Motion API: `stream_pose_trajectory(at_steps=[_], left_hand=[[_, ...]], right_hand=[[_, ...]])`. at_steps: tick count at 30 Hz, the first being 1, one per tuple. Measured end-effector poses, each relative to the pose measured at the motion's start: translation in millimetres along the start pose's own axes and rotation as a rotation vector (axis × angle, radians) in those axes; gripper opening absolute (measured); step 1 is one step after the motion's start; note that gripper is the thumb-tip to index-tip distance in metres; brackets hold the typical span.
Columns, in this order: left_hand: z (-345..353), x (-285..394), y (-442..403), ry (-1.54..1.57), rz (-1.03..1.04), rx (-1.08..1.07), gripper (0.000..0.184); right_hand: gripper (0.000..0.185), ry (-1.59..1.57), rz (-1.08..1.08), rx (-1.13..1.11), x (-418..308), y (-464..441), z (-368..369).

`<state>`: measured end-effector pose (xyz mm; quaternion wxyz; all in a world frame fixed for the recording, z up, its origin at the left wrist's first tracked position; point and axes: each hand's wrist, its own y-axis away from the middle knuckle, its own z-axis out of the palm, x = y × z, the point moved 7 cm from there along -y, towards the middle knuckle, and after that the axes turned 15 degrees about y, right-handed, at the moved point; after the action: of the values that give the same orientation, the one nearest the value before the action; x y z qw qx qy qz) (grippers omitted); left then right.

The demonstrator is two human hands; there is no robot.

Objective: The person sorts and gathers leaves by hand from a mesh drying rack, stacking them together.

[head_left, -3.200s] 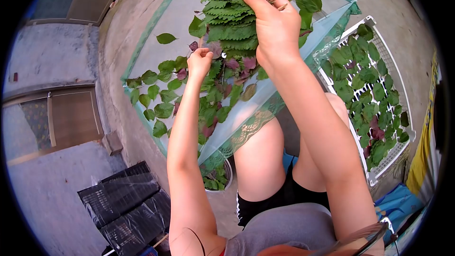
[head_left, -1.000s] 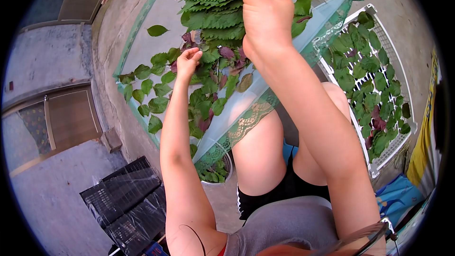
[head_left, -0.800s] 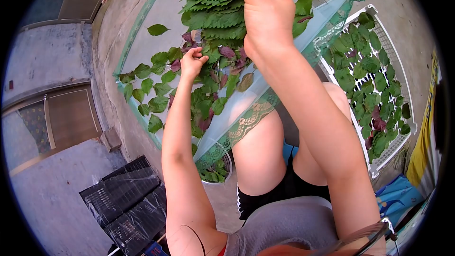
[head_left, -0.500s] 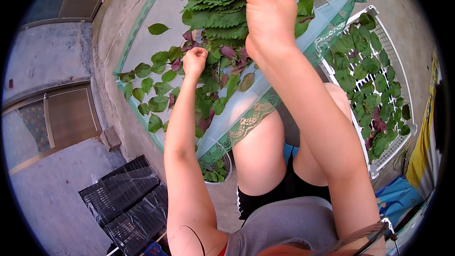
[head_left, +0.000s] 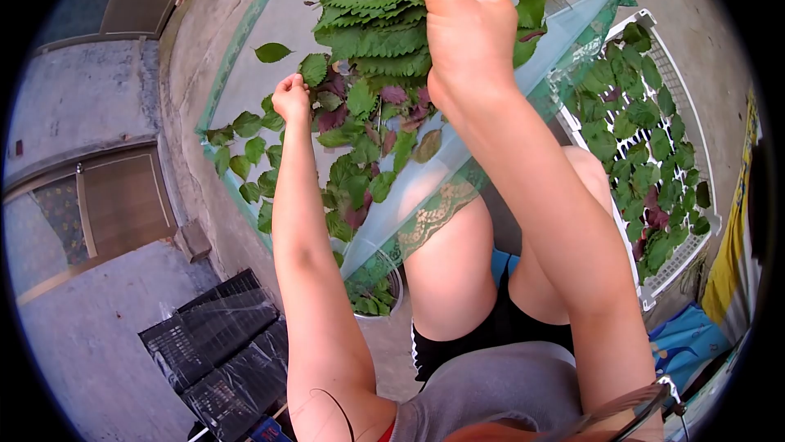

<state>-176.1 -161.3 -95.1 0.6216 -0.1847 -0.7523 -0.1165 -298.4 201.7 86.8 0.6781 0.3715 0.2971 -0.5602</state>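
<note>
In my right hand point(head_left: 474, 25) is a thick stack of green perilla leaves point(head_left: 376, 25), gripped by the stems with the thumb on top. My left hand point(head_left: 292, 98) is to the left of the stack and lower, its fingertips pinched on a single green perilla leaf point(head_left: 313, 69). Loose green and purple leaves point(head_left: 352, 180) lie scattered below the stack on a pale cloth point(head_left: 245, 86) with a green lace edge point(head_left: 437, 209). One lone leaf point(head_left: 272, 52) rests on the cloth's upper left.
At the right, a white plastic crate point(head_left: 695, 139) holds many leaves. A round container of leaves point(head_left: 376, 299) stands below the cloth's corner. Black plastic crates point(head_left: 221, 344) sit at lower left, near a wall with wooden-framed panels point(head_left: 127, 201). My bare knees are beside the lace edge.
My left hand has moved left and slightly up from the leaf pile, and a green leaf now shows at its fingertips. My right hand with the stack has barely shifted.
</note>
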Motion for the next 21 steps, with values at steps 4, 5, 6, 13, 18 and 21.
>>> stream_pose_trajectory(at_steps=[4, 5, 6, 13, 18, 21], left_hand=[[-18, -1, -24, -0.121, -0.030, 0.107, 0.017], [-22, -3, -33, -0.144, -0.013, 0.100, 0.017], [-26, -4, -40, -0.194, 0.016, 0.114, 0.017], [-25, 20, -29, -0.360, 0.019, 0.172, 0.018], [-28, 4, -42, -0.122, 0.088, 0.176, 0.026], [-20, 36, -16, -0.263, 0.363, 0.172, 0.029]], right_hand=[[0.009, -0.036, -0.023, 0.000, 0, 0, 1], [0.009, -0.034, -0.023, 0.006, 1, 0, 0], [0.010, -0.022, -0.028, 0.001, 1, 0, 1], [0.011, -0.023, -0.029, -0.013, 3, 0, 3], [0.011, -0.005, -0.019, -0.007, 3, 1, 2], [0.011, 0.015, -0.026, -0.001, 3, 1, 2]])
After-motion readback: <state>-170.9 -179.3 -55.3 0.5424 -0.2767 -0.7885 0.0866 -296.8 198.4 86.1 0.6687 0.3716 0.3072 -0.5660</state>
